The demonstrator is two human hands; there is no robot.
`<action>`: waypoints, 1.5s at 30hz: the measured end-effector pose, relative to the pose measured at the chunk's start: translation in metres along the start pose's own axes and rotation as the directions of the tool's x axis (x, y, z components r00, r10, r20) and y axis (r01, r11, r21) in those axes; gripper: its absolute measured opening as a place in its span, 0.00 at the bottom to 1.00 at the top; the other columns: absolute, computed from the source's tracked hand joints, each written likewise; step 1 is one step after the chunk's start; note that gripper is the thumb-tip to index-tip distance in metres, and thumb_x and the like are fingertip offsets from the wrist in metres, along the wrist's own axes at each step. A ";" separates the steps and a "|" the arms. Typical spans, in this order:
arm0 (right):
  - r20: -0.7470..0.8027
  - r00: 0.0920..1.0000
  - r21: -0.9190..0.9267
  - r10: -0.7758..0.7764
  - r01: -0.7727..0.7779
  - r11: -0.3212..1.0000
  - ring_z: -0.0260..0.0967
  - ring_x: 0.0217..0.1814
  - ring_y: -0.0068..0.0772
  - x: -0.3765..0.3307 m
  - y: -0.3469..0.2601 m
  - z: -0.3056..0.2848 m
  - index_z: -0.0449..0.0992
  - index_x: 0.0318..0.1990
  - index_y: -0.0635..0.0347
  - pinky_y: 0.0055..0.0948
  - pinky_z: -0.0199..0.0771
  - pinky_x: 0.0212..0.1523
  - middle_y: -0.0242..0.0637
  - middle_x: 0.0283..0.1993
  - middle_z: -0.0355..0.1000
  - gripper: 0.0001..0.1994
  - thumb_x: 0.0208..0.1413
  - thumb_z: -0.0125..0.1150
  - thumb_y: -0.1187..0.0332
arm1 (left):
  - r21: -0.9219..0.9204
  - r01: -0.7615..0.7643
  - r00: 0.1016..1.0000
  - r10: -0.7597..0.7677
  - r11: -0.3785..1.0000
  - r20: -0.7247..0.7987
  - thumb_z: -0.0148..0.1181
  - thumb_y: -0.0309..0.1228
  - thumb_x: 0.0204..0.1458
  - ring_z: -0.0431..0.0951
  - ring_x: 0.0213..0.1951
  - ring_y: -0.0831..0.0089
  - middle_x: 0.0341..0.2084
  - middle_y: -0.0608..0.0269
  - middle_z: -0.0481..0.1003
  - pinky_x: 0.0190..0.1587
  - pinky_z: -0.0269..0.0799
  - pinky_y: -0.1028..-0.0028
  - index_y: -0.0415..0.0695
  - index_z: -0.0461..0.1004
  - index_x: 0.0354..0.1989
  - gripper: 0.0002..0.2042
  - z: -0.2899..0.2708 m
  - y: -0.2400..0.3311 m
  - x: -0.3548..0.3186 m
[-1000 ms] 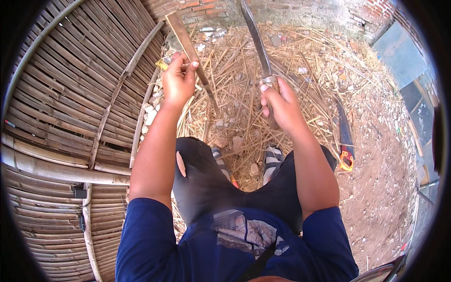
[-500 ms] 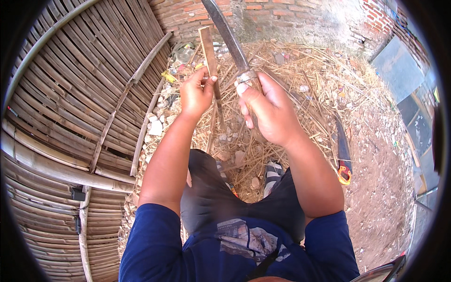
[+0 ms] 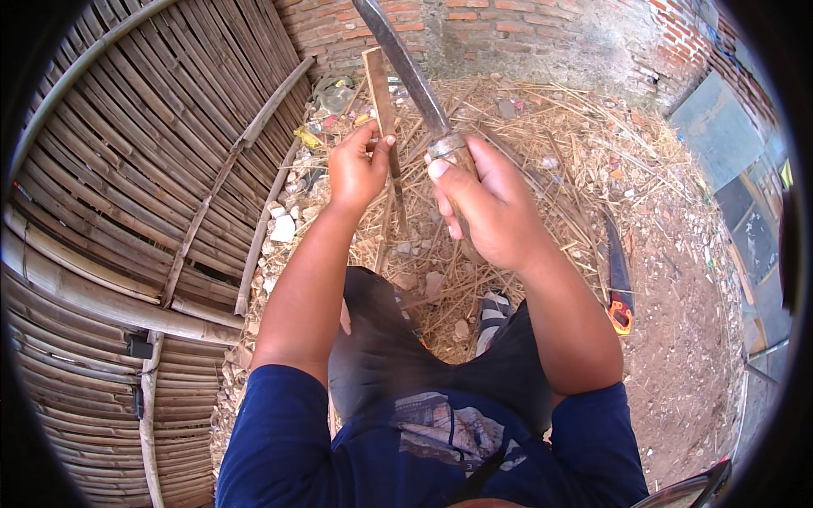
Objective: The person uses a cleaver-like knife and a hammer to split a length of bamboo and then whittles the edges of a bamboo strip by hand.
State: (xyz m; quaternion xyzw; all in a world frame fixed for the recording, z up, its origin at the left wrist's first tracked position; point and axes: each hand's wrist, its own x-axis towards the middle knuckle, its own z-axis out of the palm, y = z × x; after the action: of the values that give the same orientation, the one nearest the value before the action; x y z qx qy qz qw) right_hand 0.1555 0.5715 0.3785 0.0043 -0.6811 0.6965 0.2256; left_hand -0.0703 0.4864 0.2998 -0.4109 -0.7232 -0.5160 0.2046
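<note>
Clerk: What stands at the left?

Inspector: A bamboo-slat wall [image 3: 161, 127]. Right of it, the left hand [image 3: 357, 173] pinches a flat wooden strip [image 3: 381, 97] between thumb and fingers. The strip leans, one end far and high, the other low over the straw [image 3: 584, 127].

Clerk: And the right hand [image 3: 495, 207]?

Inspector: Its fingers are wrapped round the handle [image 3: 460, 158] of a long curved blade [image 3: 411, 72]. Farther right, an orange-handled saw [image 3: 619, 271] lies on the ground [image 3: 677, 381].

Clerk: Your advice on handling?

Inspector: In my judgement, the pinch should sit well clear of the blade's path, the grip should be firm, and any stroke short and directed away from fingers and legs [image 3: 373, 339].

Clerk: Gaps in the evidence?

Inspector: The blade's tip is cut off at the far edge of view. Some left fingers are partly hidden. I cannot tell whether blade and strip touch, nor whether the strip's low end meets the ground.
</note>
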 end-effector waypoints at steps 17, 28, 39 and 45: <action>-0.097 0.971 -0.376 -0.221 0.169 0.911 0.74 0.37 0.35 -0.007 0.010 0.029 0.28 0.74 0.65 0.32 0.75 0.43 0.45 0.41 0.73 0.43 0.65 0.54 0.65 | -0.654 0.532 0.845 -0.377 0.538 0.379 0.57 0.41 0.64 0.75 0.38 0.77 0.34 0.67 0.76 0.42 0.71 0.75 0.38 0.76 0.46 0.16 -0.061 0.119 -0.045; -0.021 0.984 -0.079 -0.175 0.173 0.982 0.70 0.50 0.34 -0.021 0.016 0.056 0.28 0.75 0.62 0.35 0.69 0.53 0.48 0.51 0.70 0.42 0.63 0.52 0.69 | -0.404 0.619 0.731 -0.305 0.674 0.611 0.51 0.42 0.67 0.74 0.44 0.78 0.39 0.62 0.78 0.50 0.69 0.76 0.35 0.74 0.50 0.19 -0.111 0.150 -0.038; -0.009 0.910 -0.655 -0.415 0.308 0.690 0.65 0.64 0.50 0.079 0.079 0.062 0.52 0.70 0.65 0.44 0.67 0.62 0.56 0.64 0.62 0.36 0.60 0.62 0.61 | -0.463 0.674 0.735 -0.456 0.576 0.503 0.48 0.50 0.66 0.72 0.25 0.74 0.28 0.63 0.72 0.26 0.71 0.75 0.35 0.68 0.55 0.26 -0.175 0.125 -0.060; -0.083 0.895 -0.518 -0.438 0.337 0.786 0.74 0.38 0.55 0.098 0.088 0.085 0.77 0.41 0.66 0.45 0.72 0.40 0.49 0.35 0.75 0.09 0.58 0.61 0.69 | -0.458 0.669 0.739 -0.460 0.586 0.492 0.48 0.50 0.66 0.69 0.23 0.79 0.28 0.65 0.71 0.24 0.66 0.79 0.35 0.67 0.56 0.27 -0.196 0.119 -0.075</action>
State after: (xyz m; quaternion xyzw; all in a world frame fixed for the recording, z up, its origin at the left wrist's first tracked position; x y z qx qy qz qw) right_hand 0.0136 0.5234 0.3324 0.0175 -0.7935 0.4356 0.4246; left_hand 0.0438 0.2938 0.3902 -0.2762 -0.6331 -0.6832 -0.2370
